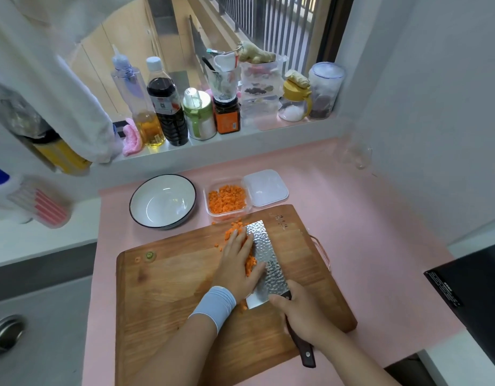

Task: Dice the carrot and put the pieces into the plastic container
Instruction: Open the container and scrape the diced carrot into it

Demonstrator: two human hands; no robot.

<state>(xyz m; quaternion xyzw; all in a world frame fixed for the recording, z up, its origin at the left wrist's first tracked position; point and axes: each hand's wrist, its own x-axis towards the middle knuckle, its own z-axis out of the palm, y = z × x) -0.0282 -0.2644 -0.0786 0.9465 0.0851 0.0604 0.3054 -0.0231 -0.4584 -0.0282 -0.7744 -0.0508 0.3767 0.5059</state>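
Carrot dice [250, 264] lie heaped against the cleaver [268, 263] on the board [171, 288]; flat-fingered left hand [236, 263] presses them, right hand [302, 310] grips the handle. Best keep the blade low toward the nearby plastic container [229, 216].

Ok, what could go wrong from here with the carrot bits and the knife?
The left hand presses diced carrot against the cleaver blade, so fingers could slide onto its edge. Pieces may spill off the blade on the way to the plastic container, which is already fairly full; some lie scattered on the cutting board.
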